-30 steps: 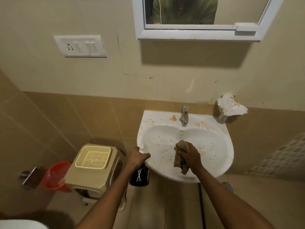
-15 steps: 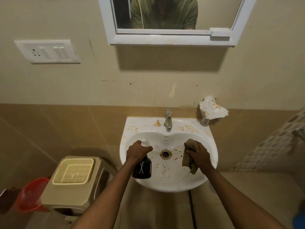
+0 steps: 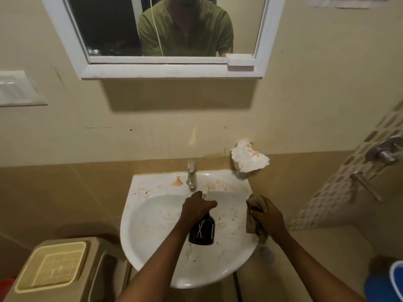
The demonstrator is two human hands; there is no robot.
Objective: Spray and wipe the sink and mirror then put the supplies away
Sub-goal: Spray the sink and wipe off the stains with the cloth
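A white wall sink (image 3: pixel 139 216), streaked with brown stains, hangs below a white-framed mirror (image 3: pixel 65 38). My left hand (image 3: pixel 197 207) grips a dark spray bottle (image 3: pixel 201 233) by its white trigger head, held over the middle of the basin just in front of the chrome tap (image 3: pixel 191 174). Over the sink's right rim, my right hand (image 3: pixel 267 216) is closed around a crumpled brown cloth (image 3: pixel 254 216) that hangs down from the fist. The drain is hidden behind the bottle and my left hand.
A stained white tissue (image 3: pixel 248 159) sits on a holder at the sink's back right. A beige stool (image 3: pixel 54 269) stands at lower left beside a red bucket (image 3: pixel 5 287). A blue bucket (image 3: pixel 386 284) is at lower right; wall taps (image 3: pixel 383 152) at right; a switch plate (image 3: pixel 15 88) at left.
My left hand has carried the bottle from the sink's left edge to over the basin's middle. My right hand with the cloth has shifted to the right rim. The view has tilted up toward the mirror.
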